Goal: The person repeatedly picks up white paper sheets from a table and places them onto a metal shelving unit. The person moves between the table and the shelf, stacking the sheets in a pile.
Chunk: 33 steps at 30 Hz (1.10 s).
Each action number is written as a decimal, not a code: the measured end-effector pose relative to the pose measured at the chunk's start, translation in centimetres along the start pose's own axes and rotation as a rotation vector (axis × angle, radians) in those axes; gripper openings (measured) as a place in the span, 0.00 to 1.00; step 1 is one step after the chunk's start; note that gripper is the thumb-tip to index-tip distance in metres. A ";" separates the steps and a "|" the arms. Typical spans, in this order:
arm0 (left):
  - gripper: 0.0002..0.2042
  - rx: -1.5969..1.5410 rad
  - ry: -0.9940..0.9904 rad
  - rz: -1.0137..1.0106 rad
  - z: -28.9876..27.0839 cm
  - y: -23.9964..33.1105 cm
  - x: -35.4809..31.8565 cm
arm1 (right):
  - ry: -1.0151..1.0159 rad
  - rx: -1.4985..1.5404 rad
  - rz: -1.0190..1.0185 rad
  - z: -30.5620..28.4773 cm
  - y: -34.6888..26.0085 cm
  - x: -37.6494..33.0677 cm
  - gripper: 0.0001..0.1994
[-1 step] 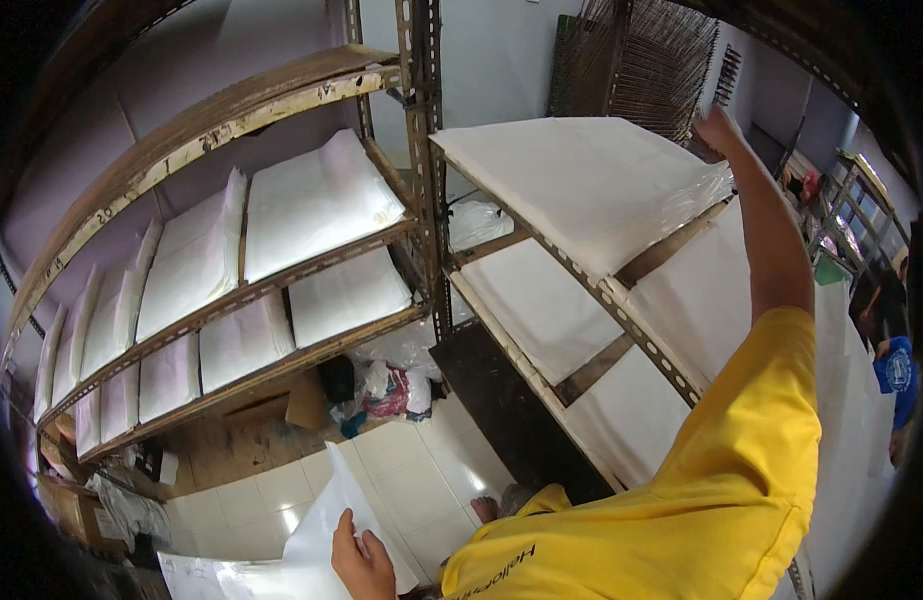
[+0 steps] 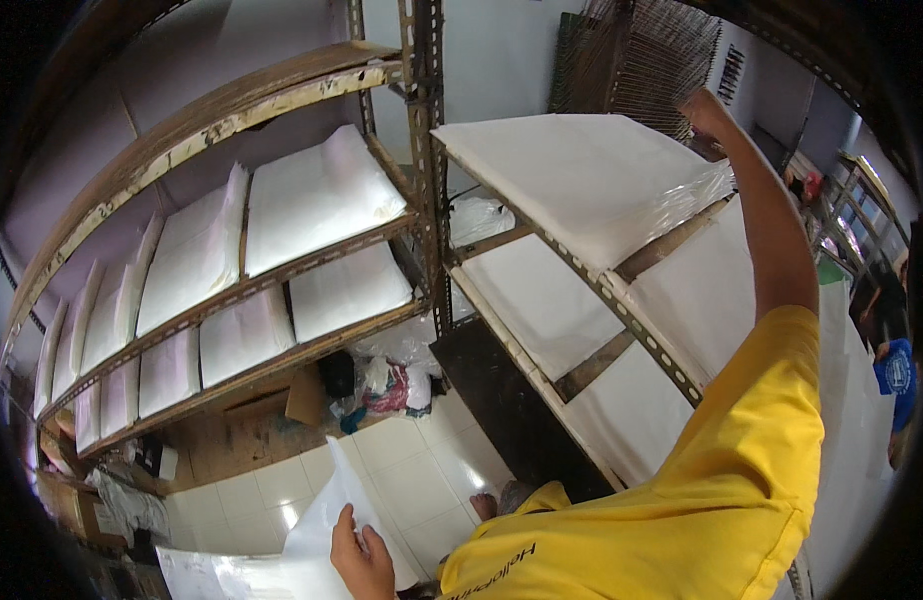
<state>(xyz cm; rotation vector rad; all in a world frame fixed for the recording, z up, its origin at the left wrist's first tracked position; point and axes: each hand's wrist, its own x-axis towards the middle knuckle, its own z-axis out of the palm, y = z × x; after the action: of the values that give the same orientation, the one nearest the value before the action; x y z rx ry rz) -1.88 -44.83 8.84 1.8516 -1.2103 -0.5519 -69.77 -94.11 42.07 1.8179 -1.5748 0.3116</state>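
Low in the view, my left hand (image 2: 362, 560) grips a large, glossy white sheet (image 2: 317, 515) that hangs and curls above the tiled floor. The thumb and fingers close on its edge. My right arm reaches up and away to the right, with my right hand (image 2: 706, 114) at the far right corner of the upper shelf. Its fingers point away and are mostly hidden. Beneath and beside that hand lies a broad stack of white sheets (image 2: 572, 175), with clear plastic wrap (image 2: 687, 205) crumpled along its right edge.
Left stands a metal-framed rack (image 2: 417, 150) with white sheet stacks (image 2: 322, 205) on two shelves. More sheet stacks (image 2: 542, 300) fill the lower right shelf. A dark board (image 2: 512, 420) and bagged cloths (image 2: 392, 390) are below. Another person in blue (image 2: 896, 370) is far right.
My right hand has shifted slightly up and to the left at the shelf corner. My left hand and its sheet have barely moved.
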 end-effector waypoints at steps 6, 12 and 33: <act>0.16 0.076 0.082 0.194 -0.8 1.7 -1.2 | -0.134 0.761 -0.555 -18.6 -39.0 -1.8 0.17; 0.12 0.032 0.174 0.402 -3.4 2.2 -6.8 | -0.666 0.775 -1.494 -32.3 -58.8 -23.0 0.25; 0.08 -0.066 0.577 -0.315 -8.7 -5.1 -32.1 | -0.682 1.020 -1.144 -37.1 -59.9 -22.7 0.09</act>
<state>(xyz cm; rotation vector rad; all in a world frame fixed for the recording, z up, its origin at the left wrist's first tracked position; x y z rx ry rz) -6.85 -11.62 6.91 1.9677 -0.5192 -0.1906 -9.23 -52.05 34.77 3.5353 -0.3696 -0.1258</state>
